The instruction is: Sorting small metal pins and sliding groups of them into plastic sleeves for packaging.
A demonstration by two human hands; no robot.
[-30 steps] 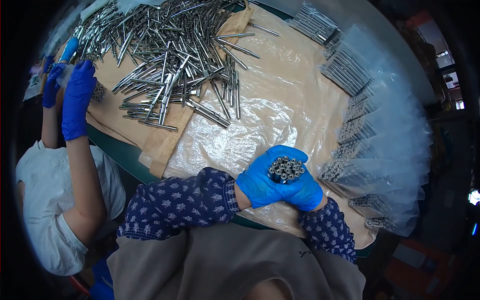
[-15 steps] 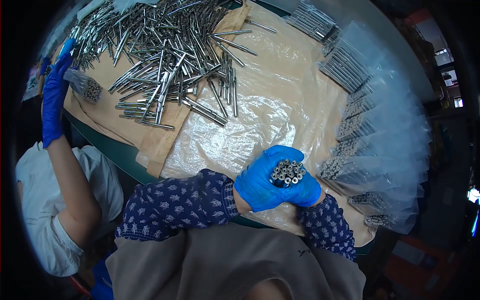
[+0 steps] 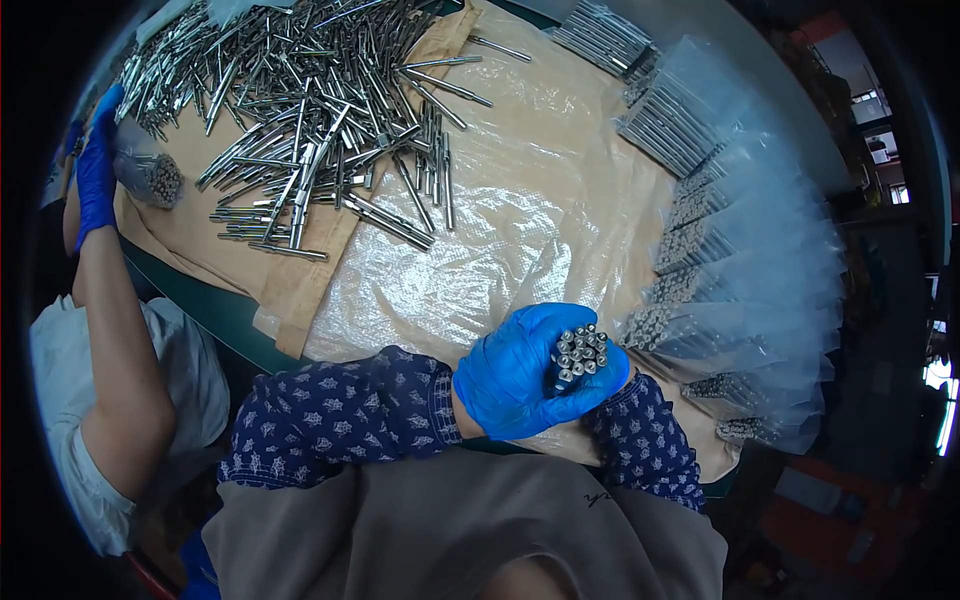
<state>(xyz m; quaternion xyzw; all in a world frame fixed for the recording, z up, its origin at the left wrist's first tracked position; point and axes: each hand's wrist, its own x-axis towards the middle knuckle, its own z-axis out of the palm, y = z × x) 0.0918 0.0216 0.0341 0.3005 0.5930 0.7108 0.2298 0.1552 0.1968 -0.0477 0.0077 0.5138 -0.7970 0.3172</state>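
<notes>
My left hand (image 3: 508, 375), in a blue glove, is wrapped round a bundle of slim silver metal rods (image 3: 581, 352). The rods stand roughly upright, and their round ends face up at me above the thumb and fingers. My right hand (image 3: 618, 369), also gloved in blue, is close against the bundle's right side. Most of it is hidden behind the left hand and the rods, so its fingers do not show. Both hands are over the near edge of the plastic-covered table (image 3: 490, 230).
A large heap of loose metal rods (image 3: 300, 110) covers the far left. Clear bags packed with rods (image 3: 690, 240) line the right side. Another person's blue-gloved hand (image 3: 95, 180) is at the left, beside a bagged bundle (image 3: 160, 180).
The bundle has shifted slightly right within my hands, and the left thumb lies further across its near side. Less of my right hand shows. The other person's arm has moved a little.
</notes>
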